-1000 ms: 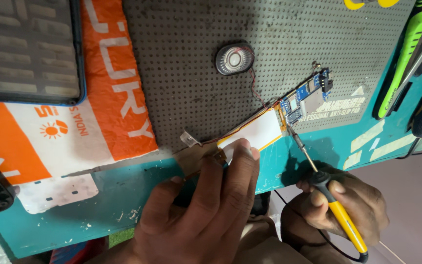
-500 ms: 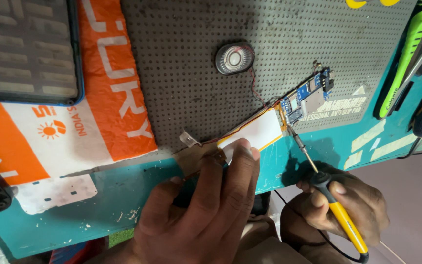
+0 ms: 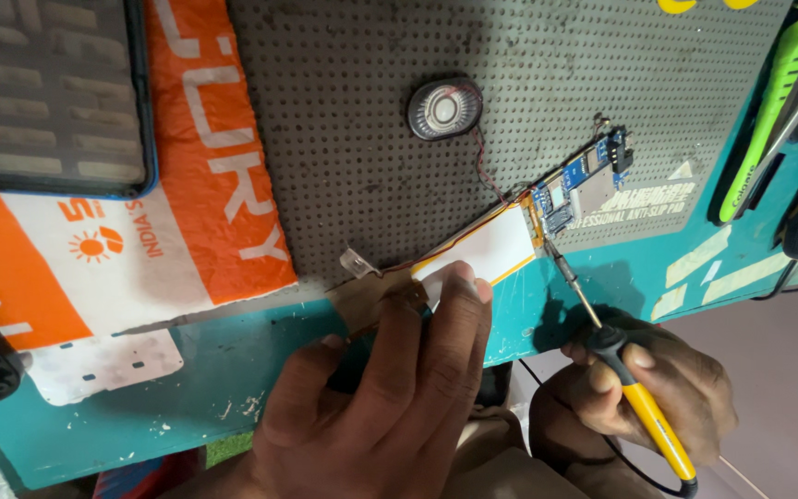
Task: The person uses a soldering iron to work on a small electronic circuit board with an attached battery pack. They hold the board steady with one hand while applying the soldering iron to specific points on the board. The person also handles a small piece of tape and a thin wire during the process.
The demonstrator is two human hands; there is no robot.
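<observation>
My right hand (image 3: 644, 393) grips a soldering iron (image 3: 634, 397) with a yellow and black handle. Its thin metal tip touches the joint between a flat white battery pack (image 3: 487, 248) and a small blue circuit board (image 3: 579, 183). My left hand (image 3: 390, 388) presses its fingertips on the near end of the white pack, holding it down on the grey dotted mat (image 3: 371, 139). Thin red wires run from the board to a small round speaker (image 3: 443, 108) lying on the mat.
An orange and white plastic bag (image 3: 140, 231) lies at the left, with a dark tablet (image 3: 48, 92) on it. A green-handled tool (image 3: 768, 111) and black tools lie at the right. The teal bench edge (image 3: 233, 388) runs under my hands.
</observation>
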